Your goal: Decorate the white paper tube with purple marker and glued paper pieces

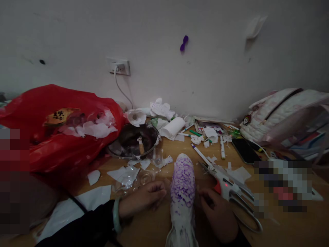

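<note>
A white fish-shaped craft piece (183, 181) lies lengthwise on the table in front of me, its upper part covered in purple scales and its lower end plain white and flared. Just left of it is my left hand (147, 198), wearing a pale green bangle (116, 216); the fingers are curled closed, and what they hold, if anything, is hidden. On the other side my right hand (217, 213) is closed in a pinch close to the fish's edge. Whatever is between those fingertips is too small to make out. Scissors (244, 206) and a hot glue gun (226, 183) lie beside the right hand.
A red plastic bag (77, 147) stands at left, next to a dark metal bowl (151, 132). Paper scraps (125, 175), a paper roll (173, 128) and several markers (202, 154) are scattered behind. A phone (246, 151) and a white backpack (277, 113) are at right.
</note>
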Demonstrator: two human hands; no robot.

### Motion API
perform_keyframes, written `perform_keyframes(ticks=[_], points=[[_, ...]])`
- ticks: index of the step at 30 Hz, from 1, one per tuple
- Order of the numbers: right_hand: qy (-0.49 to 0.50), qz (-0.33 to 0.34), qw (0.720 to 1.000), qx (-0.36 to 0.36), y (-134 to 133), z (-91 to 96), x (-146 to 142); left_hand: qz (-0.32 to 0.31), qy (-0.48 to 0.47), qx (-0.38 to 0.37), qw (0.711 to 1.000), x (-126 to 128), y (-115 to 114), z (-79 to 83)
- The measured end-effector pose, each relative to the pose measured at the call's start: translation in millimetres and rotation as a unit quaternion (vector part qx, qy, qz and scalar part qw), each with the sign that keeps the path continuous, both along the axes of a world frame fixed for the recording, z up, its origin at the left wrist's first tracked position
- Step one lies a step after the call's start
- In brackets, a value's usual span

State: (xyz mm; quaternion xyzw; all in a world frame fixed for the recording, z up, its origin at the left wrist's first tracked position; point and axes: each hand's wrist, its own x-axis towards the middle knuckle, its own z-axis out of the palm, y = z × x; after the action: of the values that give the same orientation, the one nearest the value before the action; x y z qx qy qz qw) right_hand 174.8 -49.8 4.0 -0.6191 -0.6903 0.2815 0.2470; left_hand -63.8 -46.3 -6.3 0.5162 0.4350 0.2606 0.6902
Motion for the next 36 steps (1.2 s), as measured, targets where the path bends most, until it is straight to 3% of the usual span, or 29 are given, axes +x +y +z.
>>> perform_keyframes(ticks=[25, 36], points=[[-0.023, 0.019, 0.999, 0.019, -2, -5.8, 6, 0.008, 0.014, 0.006, 1.000, 1, -1, 1.8], [-0.057, 0.001, 0.997, 0.048, -6, 10.4, 5, 0.025, 0.087, 0.002, 0.996, 0, 1, 11.3]])
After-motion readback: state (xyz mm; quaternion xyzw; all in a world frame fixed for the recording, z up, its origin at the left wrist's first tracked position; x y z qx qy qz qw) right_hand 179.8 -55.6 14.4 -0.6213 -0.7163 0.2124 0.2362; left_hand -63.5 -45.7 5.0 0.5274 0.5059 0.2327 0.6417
